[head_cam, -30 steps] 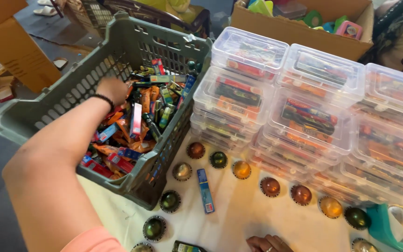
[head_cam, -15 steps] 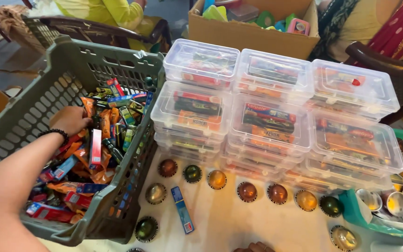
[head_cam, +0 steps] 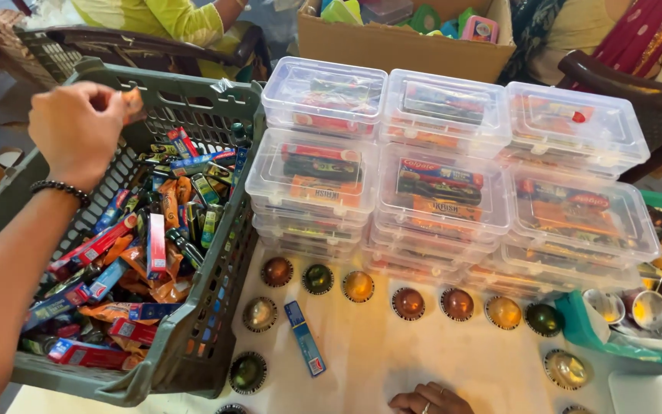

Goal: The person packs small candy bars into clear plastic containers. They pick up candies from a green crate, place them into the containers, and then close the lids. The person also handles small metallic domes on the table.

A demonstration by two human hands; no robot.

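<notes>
My left hand [head_cam: 78, 130], with a dark bead bracelet on the wrist, is raised over the left side of a grey-green plastic crate [head_cam: 193, 337]. Its fingers pinch a small orange packet [head_cam: 133, 102]. The crate is full of small colourful packets and slim boxes [head_cam: 147, 238]. Only the curled fingers of my right hand [head_cam: 430, 399] show at the bottom edge, resting on the cream tabletop; whether they hold anything is hidden. A slim blue box [head_cam: 305, 337] lies on the table beside the crate.
Stacked clear lidded boxes [head_cam: 438, 184] filled with packets stand right of the crate. Several shiny round capsules [head_cam: 358, 286] sit in rows before them. A teal tray [head_cam: 599, 337] is at right, a cardboard box [head_cam: 400, 46] behind. A person in yellow-green [head_cam: 162, 19] sits beyond.
My left hand has lifted out of the crate's contents with an orange packet pinched in its fingers. The view has shifted, so the crate and boxes sit further right and lower.
</notes>
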